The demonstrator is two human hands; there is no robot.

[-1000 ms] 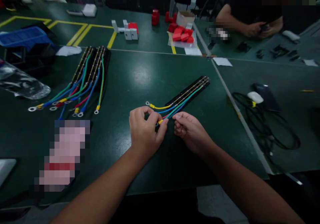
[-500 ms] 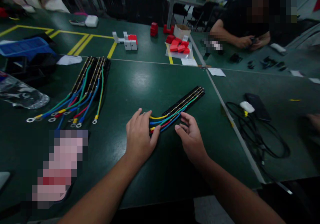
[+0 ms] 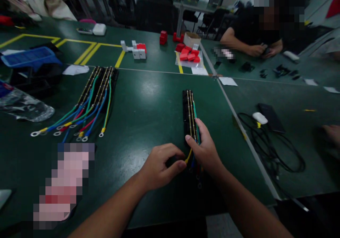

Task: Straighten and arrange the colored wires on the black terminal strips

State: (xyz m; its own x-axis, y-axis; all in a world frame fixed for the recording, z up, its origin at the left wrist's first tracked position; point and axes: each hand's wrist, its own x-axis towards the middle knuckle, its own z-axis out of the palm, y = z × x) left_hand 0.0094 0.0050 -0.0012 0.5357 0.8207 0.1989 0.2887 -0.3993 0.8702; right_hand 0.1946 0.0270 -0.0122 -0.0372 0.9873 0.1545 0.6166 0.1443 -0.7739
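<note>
A black strip with coloured wires (image 3: 189,112) lies on the green table, pointing straight away from me. My right hand (image 3: 204,149) rests on its near end, fingers laid over the strip and wires. Curled beside that end, my left hand (image 3: 159,165) pinches thumb and fingers near the yellow wire (image 3: 189,156). What it grips is hidden. The wire ends hang under my right hand.
Several finished strips with coloured wires (image 3: 92,96) lie at the left. Red and white parts (image 3: 190,55) sit further back. A black cable and white device (image 3: 261,119) lie at the right. Another person (image 3: 255,36) works at the far table. A plastic bag (image 3: 23,105) lies at the left edge.
The strip has turned from a diagonal lie to pointing straight away and come closer to me. Both hands have pulled back toward me and closed over its near end.
</note>
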